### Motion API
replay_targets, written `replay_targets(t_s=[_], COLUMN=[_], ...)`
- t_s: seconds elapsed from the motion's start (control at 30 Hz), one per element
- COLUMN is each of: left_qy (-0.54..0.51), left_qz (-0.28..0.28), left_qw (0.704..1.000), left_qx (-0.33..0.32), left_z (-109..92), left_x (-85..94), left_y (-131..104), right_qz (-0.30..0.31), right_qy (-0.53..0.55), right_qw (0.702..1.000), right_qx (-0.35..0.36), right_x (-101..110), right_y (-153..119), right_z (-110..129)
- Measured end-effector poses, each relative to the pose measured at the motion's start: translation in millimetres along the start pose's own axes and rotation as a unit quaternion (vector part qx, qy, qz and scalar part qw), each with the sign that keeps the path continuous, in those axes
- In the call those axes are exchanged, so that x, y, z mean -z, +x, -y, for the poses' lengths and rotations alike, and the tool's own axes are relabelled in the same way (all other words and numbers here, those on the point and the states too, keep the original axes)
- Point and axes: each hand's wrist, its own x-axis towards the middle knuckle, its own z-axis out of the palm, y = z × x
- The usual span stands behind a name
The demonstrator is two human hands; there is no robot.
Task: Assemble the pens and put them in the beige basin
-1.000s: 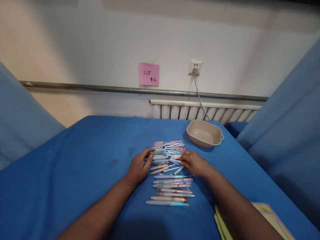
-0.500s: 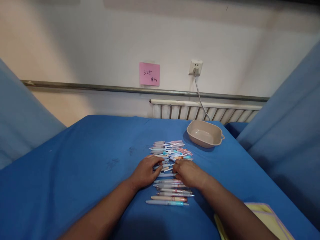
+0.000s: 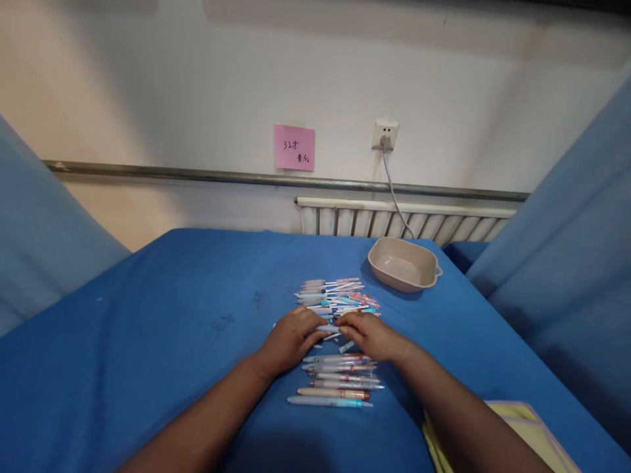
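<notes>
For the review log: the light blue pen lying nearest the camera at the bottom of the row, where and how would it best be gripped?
Probably at mid-barrel, pinched from above across its width. The light blue pen lies flat and crosswise on the blue table cover, its near side open, while a peach pen lies close along its far side. Coming from the near side avoids disturbing that neighbour.

— Is the room bright?
— Sort of. Soft light falls from above on the wall [image 3: 197, 79]. It looks warm and yellowish on the left.
— Any shadows?
— A dark one lies on the blue table [image 3: 148, 341] near the bottom edge. The beige bowl [image 3: 403, 264] has a small one too.
— Is it sharp?
— The middle is. The sides bend and look stretched, and the pens [image 3: 335, 378] are too tiny to read.
</notes>
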Motion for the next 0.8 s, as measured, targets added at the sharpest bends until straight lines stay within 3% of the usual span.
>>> replay_targets(t_s=[0.17,0.33,0.53,0.7,0.8], left_qy=[0.02,0.061,-0.018,0.002,0.004], left_qz=[-0.013,0.035,-0.022,-0.023,-0.008], left_qw=[1.0,0.996,0.999,0.992,0.991], left_qx=[0.003,0.054,0.035,0.123,0.133], left_z=[0,1,-2,11,15], left_x=[-2.5,-2.7,1.3,-2.1,-0.8], left_y=[-1,0,0,-2,-2], right_qz=[-0.004,0.0,-0.007,-0.01,0.02], right_qy=[-0.054,-0.105,-0.131,-0.142,-0.161], right_qw=[0.998,0.994,0.991,0.99,0.987], right_qx=[0.023,0.03,0.01,-0.004,-0.018], right_x=[-2,3,4,9,15], right_y=[2,0,-2,-2,-4], right_z=[-2,3,1,-1,-4])
